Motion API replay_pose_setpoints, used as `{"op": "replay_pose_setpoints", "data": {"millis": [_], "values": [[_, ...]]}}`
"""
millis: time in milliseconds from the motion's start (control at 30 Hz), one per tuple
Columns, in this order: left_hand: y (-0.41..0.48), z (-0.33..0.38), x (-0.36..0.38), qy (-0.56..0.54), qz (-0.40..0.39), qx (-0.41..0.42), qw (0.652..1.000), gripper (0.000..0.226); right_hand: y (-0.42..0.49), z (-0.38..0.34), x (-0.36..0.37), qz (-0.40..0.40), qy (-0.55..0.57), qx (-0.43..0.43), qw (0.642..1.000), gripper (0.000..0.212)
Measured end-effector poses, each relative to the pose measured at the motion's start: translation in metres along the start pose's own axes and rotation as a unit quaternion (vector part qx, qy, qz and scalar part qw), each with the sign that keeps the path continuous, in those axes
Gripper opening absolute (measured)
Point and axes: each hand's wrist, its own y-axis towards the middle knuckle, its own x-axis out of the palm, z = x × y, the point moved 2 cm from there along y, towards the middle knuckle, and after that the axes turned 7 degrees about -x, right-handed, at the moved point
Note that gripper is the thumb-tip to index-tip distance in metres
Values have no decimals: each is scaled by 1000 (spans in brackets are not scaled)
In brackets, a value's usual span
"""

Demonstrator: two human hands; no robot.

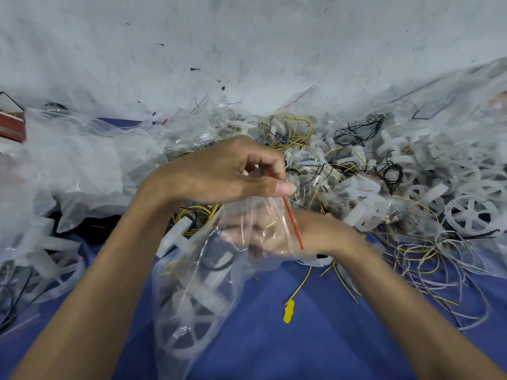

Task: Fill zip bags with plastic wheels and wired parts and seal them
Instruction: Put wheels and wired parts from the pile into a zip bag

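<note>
My left hand [227, 171] pinches the red-lined top edge of a clear zip bag [208, 270] between thumb and fingers. The bag hangs down toward me and holds white plastic wheels [186, 325] and some wire. My right hand [263, 234] is inside the bag's mouth, seen through the plastic; what it holds I cannot tell. The red zip strip [292, 215] runs slanted between both hands.
A large heap of white plastic wheels [411, 165] tangled with yellow, black and grey wires [288, 130] covers the far and right side. Empty clear bags [82, 160] pile up at left, with more wheels [49, 259] below. A blue cloth [301, 338] and a yellow tag [288, 311] lie near me.
</note>
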Motion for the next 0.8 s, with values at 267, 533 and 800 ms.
{"op": "replay_pose_setpoints", "data": {"millis": [267,533,800], "values": [[-4,-4,-8,14,-5,1,1000,17,-1,-11,-20,-9,-76,16,997,24],[11,7,23,19,-11,18,1000,14,-24,20,20,58,-91,131,985,32],[14,-7,18,52,-25,6,998,29,-8,20,10,-42,-8,193,980,9]]}}
